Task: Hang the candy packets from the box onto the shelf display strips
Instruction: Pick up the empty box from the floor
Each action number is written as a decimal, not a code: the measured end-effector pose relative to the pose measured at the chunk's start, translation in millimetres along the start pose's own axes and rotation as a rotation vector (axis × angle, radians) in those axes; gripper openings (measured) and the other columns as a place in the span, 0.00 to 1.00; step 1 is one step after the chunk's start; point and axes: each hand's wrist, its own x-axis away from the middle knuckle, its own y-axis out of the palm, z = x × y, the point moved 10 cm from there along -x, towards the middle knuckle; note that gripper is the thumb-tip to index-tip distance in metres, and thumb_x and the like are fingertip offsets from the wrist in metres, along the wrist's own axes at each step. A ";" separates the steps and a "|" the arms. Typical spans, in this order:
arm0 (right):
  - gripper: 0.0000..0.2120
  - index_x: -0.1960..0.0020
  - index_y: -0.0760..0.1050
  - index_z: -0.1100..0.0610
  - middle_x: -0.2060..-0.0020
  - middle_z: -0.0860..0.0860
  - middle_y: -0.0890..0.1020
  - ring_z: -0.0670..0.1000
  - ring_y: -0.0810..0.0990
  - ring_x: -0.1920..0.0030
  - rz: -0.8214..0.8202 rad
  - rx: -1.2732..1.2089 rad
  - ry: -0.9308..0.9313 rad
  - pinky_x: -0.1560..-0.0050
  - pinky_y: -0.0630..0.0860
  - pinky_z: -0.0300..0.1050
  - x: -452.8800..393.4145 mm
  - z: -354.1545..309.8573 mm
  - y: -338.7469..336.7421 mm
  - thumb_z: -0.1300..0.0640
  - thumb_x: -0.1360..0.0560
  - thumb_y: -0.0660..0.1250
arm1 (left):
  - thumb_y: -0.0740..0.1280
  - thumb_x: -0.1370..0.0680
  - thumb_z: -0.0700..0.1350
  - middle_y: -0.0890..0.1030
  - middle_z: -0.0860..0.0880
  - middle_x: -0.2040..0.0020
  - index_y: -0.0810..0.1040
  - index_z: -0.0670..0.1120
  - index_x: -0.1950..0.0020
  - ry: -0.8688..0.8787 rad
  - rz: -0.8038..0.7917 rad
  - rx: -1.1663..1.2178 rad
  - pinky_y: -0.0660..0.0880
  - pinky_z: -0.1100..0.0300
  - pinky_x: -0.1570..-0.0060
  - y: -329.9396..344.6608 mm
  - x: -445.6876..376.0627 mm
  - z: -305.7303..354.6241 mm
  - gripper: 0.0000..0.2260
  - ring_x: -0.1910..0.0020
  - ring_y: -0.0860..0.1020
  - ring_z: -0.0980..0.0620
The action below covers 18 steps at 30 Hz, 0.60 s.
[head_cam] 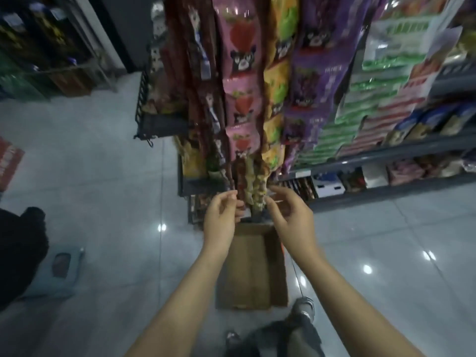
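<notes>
Two bare forearms are reaching far; left hand (223,211) and right hand (288,211), fingers curled, are pinching one hanging candy strip (253,186) above one open cardboard box (251,269) on the floor (110,176).

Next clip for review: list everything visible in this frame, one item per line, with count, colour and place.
pink strawberry packets: several, pink, hanging in a column at top centre
yellow-green packets: several, hanging right of the pink column
purple packets: several, hanging further right
dark brown packets: several, hanging left of the pink column
cardboard box: one, brown, on the floor under the hands
shelf: one, grey, at right, stocked with green, red and blue packs
floor: pale glossy tiles
shoe: one, grey, beside the box
left hand: one, fingers pinching at the lowest packets
right hand: one, fingers curled at the same packets; blur hides what it holds
</notes>
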 end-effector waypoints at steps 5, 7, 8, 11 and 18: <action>0.11 0.43 0.77 0.53 0.57 0.45 0.80 0.46 0.79 0.57 -0.089 0.084 0.227 0.58 0.76 0.42 34.0 112.4 40.6 0.54 0.24 0.67 | 0.60 0.19 0.45 0.81 0.49 0.58 0.77 0.45 0.47 -0.235 0.025 -0.046 0.74 0.66 0.65 -0.4 -8.9 -129.4 0.07 0.64 0.79 0.53; 0.11 0.43 0.77 0.54 0.56 0.45 0.80 0.47 0.80 0.56 -0.126 0.131 0.310 0.59 0.75 0.39 48.5 160.6 59.2 0.54 0.24 0.66 | 0.60 0.19 0.46 0.80 0.48 0.58 0.76 0.44 0.48 -0.318 0.046 -0.094 0.74 0.65 0.64 -2.3 -12.7 -184.9 0.07 0.63 0.79 0.53; 0.11 0.43 0.77 0.54 0.55 0.46 0.81 0.47 0.80 0.56 -0.143 0.148 0.342 0.59 0.73 0.37 54.8 184.4 68.7 0.53 0.24 0.66 | 0.60 0.19 0.46 0.80 0.49 0.58 0.76 0.45 0.48 -0.356 0.054 -0.117 0.75 0.63 0.62 -2.5 -15.0 -214.3 0.07 0.62 0.79 0.52; 0.13 0.41 0.76 0.55 0.53 0.47 0.80 0.46 0.78 0.56 -0.210 0.206 0.448 0.63 0.68 0.30 75.0 259.0 99.7 0.52 0.23 0.65 | 0.60 0.19 0.47 0.80 0.48 0.56 0.76 0.45 0.47 -0.456 0.063 -0.195 0.76 0.55 0.53 -1.7 -21.8 -302.4 0.09 0.56 0.80 0.49; 0.14 0.40 0.75 0.57 0.44 0.53 0.79 0.52 0.79 0.48 -0.319 0.344 0.607 0.54 0.68 0.34 128.8 429.3 162.5 0.54 0.23 0.65 | 0.61 0.20 0.48 0.80 0.42 0.47 0.78 0.42 0.45 -0.522 0.072 -0.462 0.69 0.58 0.52 0.2 -41.8 -464.9 0.12 0.47 0.77 0.43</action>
